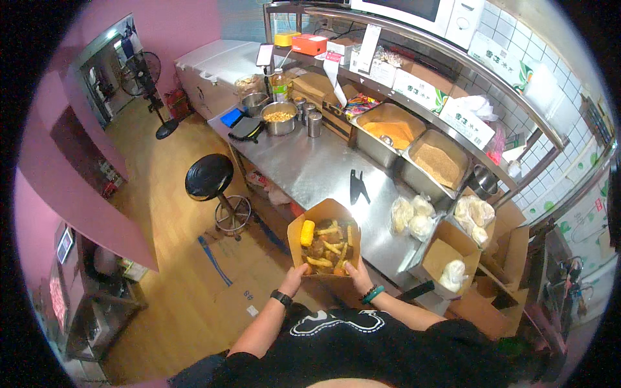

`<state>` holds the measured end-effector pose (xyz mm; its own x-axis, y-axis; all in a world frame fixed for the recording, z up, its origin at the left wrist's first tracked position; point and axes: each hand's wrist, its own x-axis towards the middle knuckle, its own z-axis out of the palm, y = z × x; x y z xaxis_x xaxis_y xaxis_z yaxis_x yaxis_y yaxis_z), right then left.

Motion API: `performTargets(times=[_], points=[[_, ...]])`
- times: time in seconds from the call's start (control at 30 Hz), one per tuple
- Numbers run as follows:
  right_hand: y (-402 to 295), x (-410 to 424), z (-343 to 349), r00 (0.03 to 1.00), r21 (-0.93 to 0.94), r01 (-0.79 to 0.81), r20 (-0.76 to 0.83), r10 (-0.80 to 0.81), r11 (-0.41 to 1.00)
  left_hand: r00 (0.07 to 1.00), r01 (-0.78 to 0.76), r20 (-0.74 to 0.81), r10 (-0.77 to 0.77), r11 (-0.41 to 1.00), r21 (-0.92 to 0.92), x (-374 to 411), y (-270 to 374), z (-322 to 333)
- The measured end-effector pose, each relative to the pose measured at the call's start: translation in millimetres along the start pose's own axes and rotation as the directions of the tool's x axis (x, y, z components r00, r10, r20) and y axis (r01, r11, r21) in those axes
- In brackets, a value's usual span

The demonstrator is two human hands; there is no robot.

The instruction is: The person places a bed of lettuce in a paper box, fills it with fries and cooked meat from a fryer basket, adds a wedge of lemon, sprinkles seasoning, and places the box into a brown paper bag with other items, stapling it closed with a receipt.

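Observation:
My left hand and my right hand grip the near corners of an open kraft paper food box, one on each side. Inside the box lie a piece of corn cob, French fries and darker pieces of food that I cannot name surely. The box is held in front of my body, at the near edge of the stainless steel table. Beyond it, a pair of black tongs lies on the table.
Steel pans of orange powder and brown powder line the table's back. Knotted plastic bags lie at the right beside a cardboard box. A pot and shakers stand farther off. A black stool is at the left.

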<state>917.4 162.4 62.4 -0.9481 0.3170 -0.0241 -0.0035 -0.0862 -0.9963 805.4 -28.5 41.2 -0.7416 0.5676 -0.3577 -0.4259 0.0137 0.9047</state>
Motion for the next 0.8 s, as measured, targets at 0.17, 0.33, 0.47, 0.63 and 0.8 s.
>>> performTargets(times=[0.17, 0.33, 0.47, 0.63, 0.8], points=[[4.6, 105.6, 5.6, 0.992, 0.000, 0.062, -0.106, -0.062, 0.998, 1.000, -0.009, -0.020, 0.008, 0.997, -0.072, 104.1, 14.7, -30.9], [30.0, 203.5, -1.2, 0.981, -0.005, -0.032, -0.193, 0.031, 0.999, 0.988, 0.002, 0.149, -0.030, 0.983, 0.183, 208.8, 53.5, -54.5], [43.5, 265.6, -1.4, 0.945, 0.082, -0.044, -0.321, 0.069, 0.996, 0.925, -0.139, 0.353, -0.141, 0.739, 0.659, 269.7, 98.9, -77.4], [8.6, 323.9, -22.9, 0.846, -0.121, -0.220, -0.517, 0.127, 0.968, 0.782, -0.286, 0.539, -0.313, 0.587, 0.757, 316.0, 224.4, -74.0], [-13.5, 346.1, -10.5, 0.787, -0.162, -0.142, -0.616, 0.012, 0.977, 0.884, -0.321, 0.463, -0.068, 0.634, 0.704, 393.6, 237.3, -89.5]])
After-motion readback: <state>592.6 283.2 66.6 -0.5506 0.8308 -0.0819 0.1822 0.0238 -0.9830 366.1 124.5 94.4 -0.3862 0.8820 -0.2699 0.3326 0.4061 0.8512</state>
